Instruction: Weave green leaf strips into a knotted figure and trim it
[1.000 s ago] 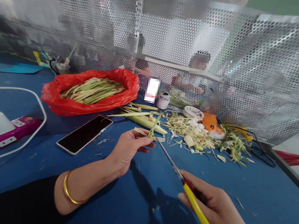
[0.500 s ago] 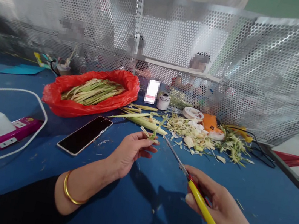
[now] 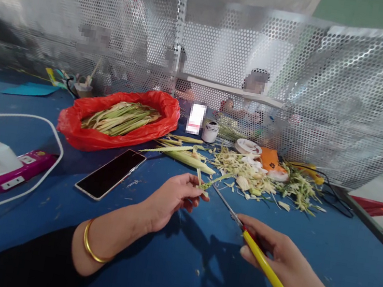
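Note:
Between the thumb and fingers of my left hand (image 3: 179, 195) is a small knotted piece of green leaf strips (image 3: 208, 184), its loose ends sticking out. My right hand (image 3: 269, 247) grips scissors (image 3: 228, 208) with a yellow handle and some red near the pivot. Their slim metal blades point at the leaf piece, tips close beside it; whether they touch I cannot tell. Beyond my hands lie long pale-green leaf strips (image 3: 189, 159) and a heap of cut leaf scraps (image 3: 245, 172).
A red plastic bag (image 3: 78, 137) full of leaf strips stands behind a dark phone (image 3: 111, 174). At left are a purple power strip (image 3: 17, 173) and white cable. A tape roll (image 3: 248, 147), a small jar (image 3: 210, 131) and a lit phone (image 3: 196, 117) stand before a perforated metal screen (image 3: 231, 37).
My left hand has shifted slightly right with the leaf piece, which has turned so an upright end now points right toward the blades. The scissors have barely moved.

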A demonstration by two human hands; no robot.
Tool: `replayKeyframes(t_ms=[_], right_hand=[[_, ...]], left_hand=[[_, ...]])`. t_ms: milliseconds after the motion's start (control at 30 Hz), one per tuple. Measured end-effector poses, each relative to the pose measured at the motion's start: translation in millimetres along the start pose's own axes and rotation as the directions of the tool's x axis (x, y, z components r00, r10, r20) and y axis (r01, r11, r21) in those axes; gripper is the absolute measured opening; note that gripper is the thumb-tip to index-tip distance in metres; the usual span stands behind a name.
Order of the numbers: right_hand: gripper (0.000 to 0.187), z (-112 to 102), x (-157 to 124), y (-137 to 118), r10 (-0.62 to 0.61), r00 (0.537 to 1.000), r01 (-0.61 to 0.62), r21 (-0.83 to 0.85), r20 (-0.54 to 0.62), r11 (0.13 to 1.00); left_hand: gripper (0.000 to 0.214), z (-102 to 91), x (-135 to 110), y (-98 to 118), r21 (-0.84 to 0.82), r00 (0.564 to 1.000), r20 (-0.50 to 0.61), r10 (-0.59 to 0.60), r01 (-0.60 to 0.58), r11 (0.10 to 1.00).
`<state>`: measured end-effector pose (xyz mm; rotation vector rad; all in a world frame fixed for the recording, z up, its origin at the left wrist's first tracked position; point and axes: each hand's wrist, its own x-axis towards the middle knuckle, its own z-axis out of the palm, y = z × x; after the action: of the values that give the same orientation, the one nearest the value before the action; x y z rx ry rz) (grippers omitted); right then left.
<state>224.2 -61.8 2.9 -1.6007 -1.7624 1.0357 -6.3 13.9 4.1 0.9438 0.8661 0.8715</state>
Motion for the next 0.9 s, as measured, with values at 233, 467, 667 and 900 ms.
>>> replayKeyframes(t_ms=[233,467,667,900], right_hand=[[0.055,0,1,-1,0.014,0.998,-0.022,0.139,0.064,0.99],[0.046,-4,-5,-12,-0.011,0.999,0.006,0.105,0.046,0.994],[0.046,-5,-5,-15,-0.034,0.999,0.032,0.054,0.038,0.998],[0.043,0,-4,-16,-0.018,0.997,0.014,0.06,0.069,0.998]], left_hand=[[0.009,-3.7,4,-1,0.033,0.998,0.056,-0.024,0.022,0.999],[0.008,-6.4,7,-3,0.115,0.99,0.138,-0.034,0.018,0.993],[0.012,-4.6,5,-2,0.15,0.986,0.162,-0.045,0.021,0.988],[0.012,-3.6,5,-4,0.165,0.987,0.157,-0.033,0.007,0.986]])
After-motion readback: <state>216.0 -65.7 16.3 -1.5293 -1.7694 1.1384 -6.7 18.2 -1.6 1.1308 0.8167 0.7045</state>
